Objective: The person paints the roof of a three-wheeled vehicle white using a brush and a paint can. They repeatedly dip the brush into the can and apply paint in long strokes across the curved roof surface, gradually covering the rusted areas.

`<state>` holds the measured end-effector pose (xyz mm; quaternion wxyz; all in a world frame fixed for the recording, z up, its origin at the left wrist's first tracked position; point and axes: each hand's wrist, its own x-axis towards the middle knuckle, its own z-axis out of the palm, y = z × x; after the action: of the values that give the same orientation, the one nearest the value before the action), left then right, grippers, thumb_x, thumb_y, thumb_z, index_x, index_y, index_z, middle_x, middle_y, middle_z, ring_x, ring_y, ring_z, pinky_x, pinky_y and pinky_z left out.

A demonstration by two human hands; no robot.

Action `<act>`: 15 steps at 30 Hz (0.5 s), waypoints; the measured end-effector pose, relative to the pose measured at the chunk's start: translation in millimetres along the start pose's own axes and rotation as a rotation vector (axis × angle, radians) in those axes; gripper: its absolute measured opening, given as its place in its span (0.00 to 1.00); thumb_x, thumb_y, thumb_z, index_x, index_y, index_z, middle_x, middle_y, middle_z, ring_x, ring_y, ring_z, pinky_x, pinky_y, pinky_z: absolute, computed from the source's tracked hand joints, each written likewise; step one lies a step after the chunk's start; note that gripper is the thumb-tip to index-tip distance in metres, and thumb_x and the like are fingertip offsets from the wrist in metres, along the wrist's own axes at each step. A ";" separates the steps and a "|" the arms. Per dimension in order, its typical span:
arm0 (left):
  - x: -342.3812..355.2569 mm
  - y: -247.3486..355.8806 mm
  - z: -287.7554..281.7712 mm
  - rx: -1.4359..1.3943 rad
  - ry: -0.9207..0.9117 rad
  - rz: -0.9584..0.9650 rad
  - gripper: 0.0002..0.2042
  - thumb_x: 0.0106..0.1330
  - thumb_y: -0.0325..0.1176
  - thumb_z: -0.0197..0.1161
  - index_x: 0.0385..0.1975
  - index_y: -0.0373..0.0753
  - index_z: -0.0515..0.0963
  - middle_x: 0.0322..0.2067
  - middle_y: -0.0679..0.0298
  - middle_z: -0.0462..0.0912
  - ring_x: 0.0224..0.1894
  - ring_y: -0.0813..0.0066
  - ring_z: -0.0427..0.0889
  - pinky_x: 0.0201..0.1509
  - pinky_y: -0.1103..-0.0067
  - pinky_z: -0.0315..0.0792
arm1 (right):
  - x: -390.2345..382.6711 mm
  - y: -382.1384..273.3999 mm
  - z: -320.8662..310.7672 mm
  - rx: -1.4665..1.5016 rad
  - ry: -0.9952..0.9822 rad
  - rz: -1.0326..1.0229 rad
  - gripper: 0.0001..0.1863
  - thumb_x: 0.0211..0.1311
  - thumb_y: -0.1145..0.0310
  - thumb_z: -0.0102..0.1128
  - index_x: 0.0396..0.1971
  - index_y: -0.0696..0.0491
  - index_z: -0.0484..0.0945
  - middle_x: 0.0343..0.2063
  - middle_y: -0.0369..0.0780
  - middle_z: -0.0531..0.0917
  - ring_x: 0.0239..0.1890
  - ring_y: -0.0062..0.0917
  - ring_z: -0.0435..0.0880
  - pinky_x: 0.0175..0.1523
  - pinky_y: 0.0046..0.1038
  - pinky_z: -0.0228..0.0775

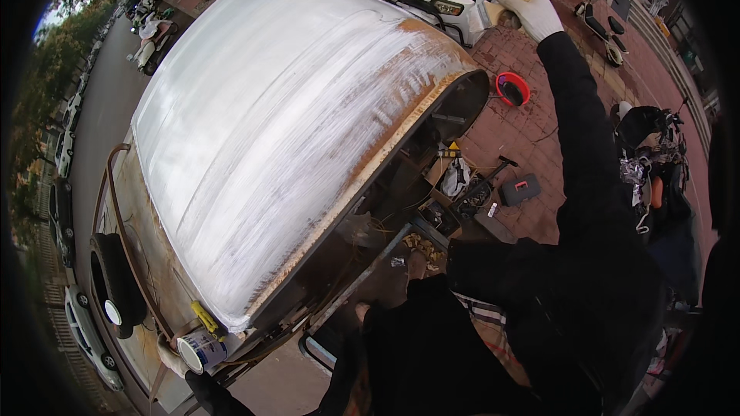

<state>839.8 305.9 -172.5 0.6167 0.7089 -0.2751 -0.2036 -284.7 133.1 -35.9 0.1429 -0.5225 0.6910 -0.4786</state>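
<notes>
One gloved right hand (533,14) at 1 o'clock is clamped on a brush-like tool (494,12), presumably for reach past the streaked white panel (262,115) at 10 o'clock; left hand (171,357) at 8 o'clock adjoins the paint can (208,350), perhaps steadying it, closure hidden, cannot tell.

The roof (293,139) lies between the tire (127,285) and the basin (526,94).

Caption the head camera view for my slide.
Rusty-edged panel streaked white, left hand at a can, right hand holding what looks like a brush.
</notes>
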 end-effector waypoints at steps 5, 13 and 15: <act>-6.8 13.6 8.8 0.056 -0.081 -0.064 0.23 0.81 0.45 0.59 0.65 0.35 0.81 0.51 0.62 0.85 0.52 0.68 0.85 0.61 0.72 0.78 | -32.4 -41.2 62.8 -0.218 -0.088 -0.224 0.19 0.75 0.53 0.64 0.46 0.55 0.88 0.32 0.42 0.89 0.28 0.29 0.87 0.39 0.29 0.81; -26.0 28.4 31.3 0.024 -0.056 -0.027 0.23 0.76 0.42 0.63 0.60 0.30 0.84 0.48 0.60 0.85 0.49 0.67 0.84 0.59 0.72 0.77 | -142.1 -187.3 145.5 -0.316 -0.152 -0.609 0.16 0.70 0.59 0.59 0.35 0.57 0.86 0.32 0.49 0.89 0.36 0.48 0.90 0.47 0.45 0.83; -32.6 34.2 38.2 0.127 -0.011 -0.010 0.22 0.75 0.42 0.64 0.58 0.29 0.85 0.46 0.59 0.86 0.47 0.66 0.85 0.57 0.70 0.78 | -171.5 -211.9 165.1 -0.312 -0.226 -0.655 0.13 0.72 0.61 0.61 0.33 0.56 0.84 0.27 0.47 0.85 0.31 0.43 0.88 0.40 0.41 0.81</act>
<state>786.2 294.7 -146.4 0.5680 0.7468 -0.2874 -0.1928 25.4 196.8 1.3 -0.0237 -0.7807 0.5317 -0.3274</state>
